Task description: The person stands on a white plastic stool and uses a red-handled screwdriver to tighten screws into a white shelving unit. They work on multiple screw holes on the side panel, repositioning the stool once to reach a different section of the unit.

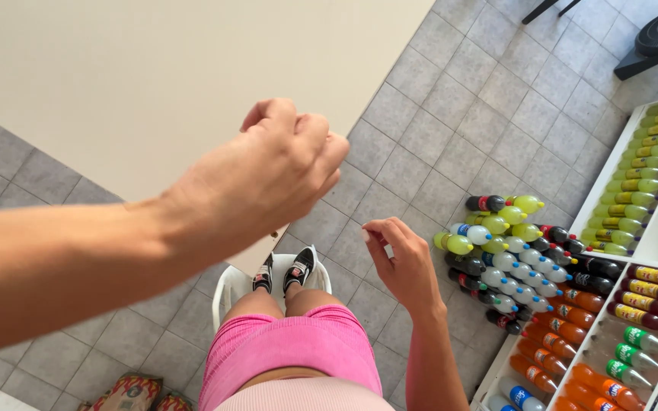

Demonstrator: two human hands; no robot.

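The left hand (pixel 268 179), mid-frame, is curled into an empty fist; the right hand (pixel 401 262) below is loosely curled, holding nothing visible, near bottles (pixel 512 251) on the grey tiled floor (pixel 451 91).

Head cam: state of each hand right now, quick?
Left hand: closed in a loose fist, raised; nothing visible in it.
Right hand: fingers curled, pinching something small and pale; cannot tell what.

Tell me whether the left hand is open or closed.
Closed: the left hand is a fist, fingers curled in, nothing visible inside.
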